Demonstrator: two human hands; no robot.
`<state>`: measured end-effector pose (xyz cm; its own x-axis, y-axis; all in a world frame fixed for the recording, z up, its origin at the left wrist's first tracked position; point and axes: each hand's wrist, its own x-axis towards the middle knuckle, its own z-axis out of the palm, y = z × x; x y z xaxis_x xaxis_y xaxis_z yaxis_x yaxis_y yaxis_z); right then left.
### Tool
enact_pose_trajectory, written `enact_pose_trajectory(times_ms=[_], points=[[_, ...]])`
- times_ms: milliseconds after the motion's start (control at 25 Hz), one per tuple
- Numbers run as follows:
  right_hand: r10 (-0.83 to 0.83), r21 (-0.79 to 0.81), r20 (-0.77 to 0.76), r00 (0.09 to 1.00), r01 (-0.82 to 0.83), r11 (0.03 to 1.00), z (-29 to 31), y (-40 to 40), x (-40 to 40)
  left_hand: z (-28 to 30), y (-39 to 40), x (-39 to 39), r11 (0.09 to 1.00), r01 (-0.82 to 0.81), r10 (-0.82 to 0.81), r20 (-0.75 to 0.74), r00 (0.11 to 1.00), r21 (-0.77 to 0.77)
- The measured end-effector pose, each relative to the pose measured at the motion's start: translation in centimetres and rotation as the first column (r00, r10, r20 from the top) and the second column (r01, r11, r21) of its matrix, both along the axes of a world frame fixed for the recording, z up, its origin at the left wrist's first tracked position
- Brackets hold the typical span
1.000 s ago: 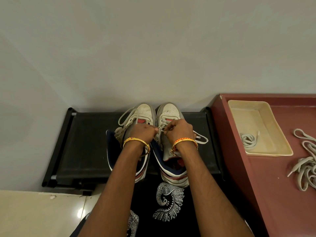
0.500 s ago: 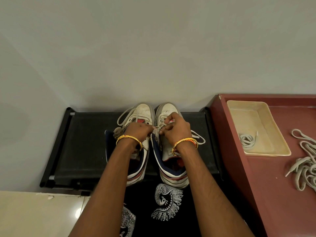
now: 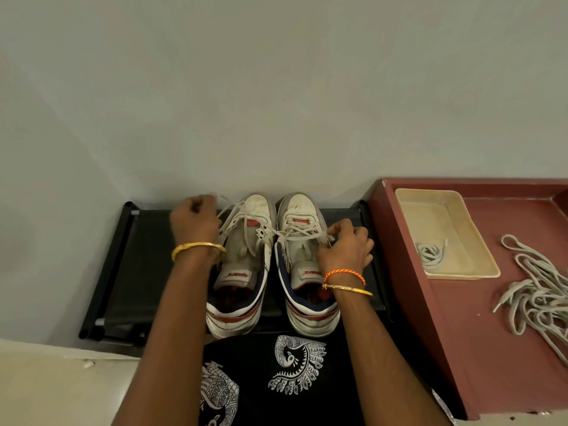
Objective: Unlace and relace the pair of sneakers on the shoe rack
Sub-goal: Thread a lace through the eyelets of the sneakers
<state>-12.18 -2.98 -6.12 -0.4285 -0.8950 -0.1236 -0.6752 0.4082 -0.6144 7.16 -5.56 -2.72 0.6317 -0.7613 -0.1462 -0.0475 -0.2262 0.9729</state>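
Both sneakers sit side by side on the black shoe rack, the right hand pinching a lace drawn across the right sneaker while, farther out, the left hand curls around its other end beyond the left sneaker, so lacing looks midway, neither shoe tied

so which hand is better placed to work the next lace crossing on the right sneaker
Probably the right hand: it pinches the lace at the right sneaker. The left hand is out past the left sneaker, pulling a lace end.
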Motion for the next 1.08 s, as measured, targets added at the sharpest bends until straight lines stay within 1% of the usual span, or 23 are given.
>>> enact_pose_trajectory(times_ms=[80,160,200,240,280,320,360,400,440,480,520,560,640,720,760,840,960,1000,1040,1080], points=[[-0.007,-0.013,0.045,0.999,0.008,1.000,-0.2,0.0,-0.1,2.6,0.6,1.8,0.980,-0.146,0.145,-0.019,0.989,-0.135],[-0.020,-0.042,0.135,0.991,0.026,0.999,-0.5,0.0,-0.2,5.2,1.3,2.7,0.939,-0.219,0.204,-0.085,0.975,-0.263],[-0.026,-0.054,0.178,0.984,0.036,0.998,-0.6,0.0,-0.3,6.2,1.4,2.7,0.924,-0.227,0.189,-0.147,0.971,-0.309],[-0.029,-0.056,0.211,0.977,0.041,0.998,-0.6,0.0,-0.3,6.4,1.3,2.4,0.924,-0.217,0.151,-0.221,0.964,-0.314],[-0.030,-0.048,0.240,0.970,0.043,0.998,-0.6,-0.1,-0.4,6.3,1.1,1.7,0.943,-0.173,0.095,-0.268,0.959,-0.286],[-0.033,-0.035,0.267,0.963,0.044,0.998,-0.6,-0.1,-0.4,5.6,1.0,0.6,0.971,-0.094,0.040,-0.239,0.970,-0.219],[-0.038,-0.021,0.291,0.956,0.046,0.999,-0.7,-0.2,-0.4,4.4,1.0,-0.7,0.992,0.023,-0.037,-0.107,0.994,-0.123],[-0.045,-0.006,0.306,0.951,0.049,0.999,-0.7,-0.3,-0.4,2.8,0.9,-1.8,0.986,0.164,-0.163,0.095,0.982,0.000],[-0.051,0.012,0.314,0.948,0.050,0.999,-0.6,-0.3,-0.5,1.0,0.9,-2.9,0.945,0.298,-0.326,0.291,0.900,0.137],[-0.053,0.026,0.319,0.946,0.047,0.999,-0.6,-0.3,-0.6,-0.5,0.9,-3.7,0.876,0.404,-0.481,0.414,0.773,0.263],[-0.052,0.038,0.329,0.943,0.042,0.998,-0.5,-0.3,-0.7,-1.8,0.7,-4.3,0.806,0.477,-0.592,0.469,0.655,0.351],[-0.048,0.046,0.342,0.939,0.035,0.998,-0.3,-0.3,-0.8,-2.4,0.3,-4.6,0.754,0.515,-0.656,0.476,0.585,0.407],[-0.045,0.056,0.372,0.927,0.026,0.998,0.0,-0.2,-0.9,-3.0,-0.6,-4.5,0.721,0.502,-0.692,0.488,0.531,0.477],[-0.049,0.061,0.397,0.916,0.027,0.998,0.2,-0.1,-1.1,-3.1,-0.9,-4.5,0.674,0.519,-0.735,0.414,0.536,0.526],[-0.054,0.065,0.405,0.913,0.031,0.997,0.2,-0.1,-1.1,-3.1,-1.0,-4.6,0.658,0.537,-0.747,0.361,0.559,0.528],[-0.063,0.071,0.412,0.909,0.037,0.997,0.2,-0.1,-1.1,-2.7,-0.8,-4.6,0.657,0.532,-0.741,0.329,0.585,0.535],[-0.073,0.070,0.407,0.911,0.049,0.996,0.3,-0.2,-1.0,-2.7,-0.9,-4.2,0.609,0.590,-0.782,0.277,0.558,0.531],[-0.077,0.066,0.402,0.912,0.054,0.996,0.3,-0.1,-1.0,-2.8,-0.9,-3.9,0.613,0.614,-0.782,0.268,0.563,0.497],[-0.081,0.060,0.396,0.915,0.062,0.996,0.4,-0.1,-0.9,-3.0,-0.8,-3.7,0.642,0.624,-0.763,0.289,0.579,0.445],[-0.090,0.055,0.386,0.918,0.075,0.996,0.3,-0.1,-0.9,-2.9,-0.5,-3.5,0.695,0.608,-0.718,0.314,0.622,0.385]])
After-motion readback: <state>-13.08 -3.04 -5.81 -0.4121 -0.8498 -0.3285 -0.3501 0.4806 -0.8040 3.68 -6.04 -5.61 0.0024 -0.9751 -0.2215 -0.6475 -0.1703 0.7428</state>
